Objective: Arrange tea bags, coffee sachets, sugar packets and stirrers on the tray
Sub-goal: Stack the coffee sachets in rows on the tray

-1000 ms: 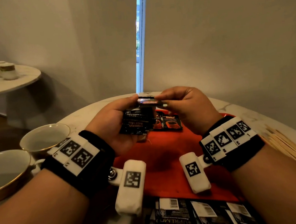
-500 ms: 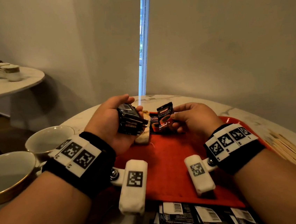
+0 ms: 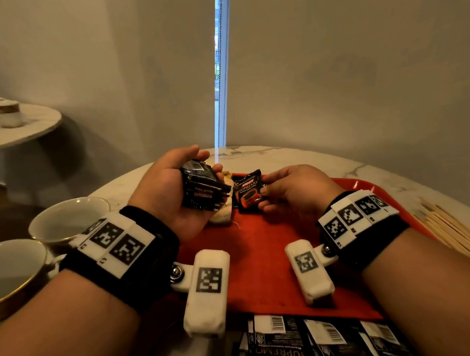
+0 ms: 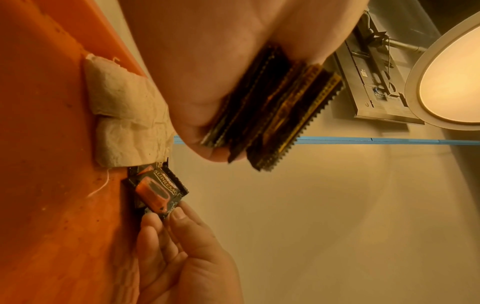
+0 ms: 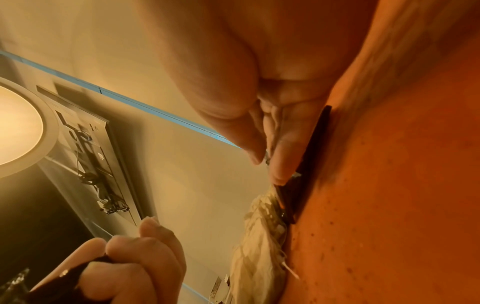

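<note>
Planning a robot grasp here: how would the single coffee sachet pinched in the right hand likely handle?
The coffee sachet looks like thin, glossy foil pinched at one edge by the right hand, so probably light, slightly floppy, perhaps slippery. It is flat, so unlikely to roll on the red tray.

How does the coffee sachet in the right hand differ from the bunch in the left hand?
The right hand pinches one coffee sachet by its edge, low at the red tray; the left hand grips a stack of sachets, raised above it. The single sachet shows its printed front; the stack shows mostly edges. Both are dark packets.
</note>
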{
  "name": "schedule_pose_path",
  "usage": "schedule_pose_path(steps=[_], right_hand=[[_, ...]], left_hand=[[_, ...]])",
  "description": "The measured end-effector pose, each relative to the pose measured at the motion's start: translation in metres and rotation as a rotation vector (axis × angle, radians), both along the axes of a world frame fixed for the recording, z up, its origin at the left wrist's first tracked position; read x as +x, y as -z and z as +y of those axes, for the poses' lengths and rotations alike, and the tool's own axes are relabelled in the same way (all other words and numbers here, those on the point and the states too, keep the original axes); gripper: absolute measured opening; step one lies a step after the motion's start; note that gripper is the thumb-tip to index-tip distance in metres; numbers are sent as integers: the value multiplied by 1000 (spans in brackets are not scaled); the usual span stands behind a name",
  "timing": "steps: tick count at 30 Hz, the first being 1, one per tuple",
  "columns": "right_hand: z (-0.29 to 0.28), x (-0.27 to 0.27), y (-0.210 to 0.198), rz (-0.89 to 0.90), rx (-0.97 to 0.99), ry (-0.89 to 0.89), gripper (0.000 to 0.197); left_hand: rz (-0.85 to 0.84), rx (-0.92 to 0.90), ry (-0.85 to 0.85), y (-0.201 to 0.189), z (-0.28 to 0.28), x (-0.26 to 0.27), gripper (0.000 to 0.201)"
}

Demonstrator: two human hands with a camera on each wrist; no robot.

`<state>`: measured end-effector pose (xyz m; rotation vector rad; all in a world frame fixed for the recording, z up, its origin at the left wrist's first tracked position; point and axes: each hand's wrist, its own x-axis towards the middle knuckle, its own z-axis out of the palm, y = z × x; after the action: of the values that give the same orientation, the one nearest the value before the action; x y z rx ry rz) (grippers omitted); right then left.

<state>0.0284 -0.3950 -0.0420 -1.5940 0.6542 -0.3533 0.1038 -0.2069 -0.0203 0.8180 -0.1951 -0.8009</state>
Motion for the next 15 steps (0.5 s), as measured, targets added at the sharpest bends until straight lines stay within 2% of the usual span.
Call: schedule_pose_path(steps=[10, 15], right_hand=[[4, 1, -1, 5, -58, -51, 14], [5, 1, -1, 19, -55, -84, 14]], left_hand=[[-10, -4, -4, -2, 2, 1, 21], [-12, -17, -1, -2, 2, -1, 21]])
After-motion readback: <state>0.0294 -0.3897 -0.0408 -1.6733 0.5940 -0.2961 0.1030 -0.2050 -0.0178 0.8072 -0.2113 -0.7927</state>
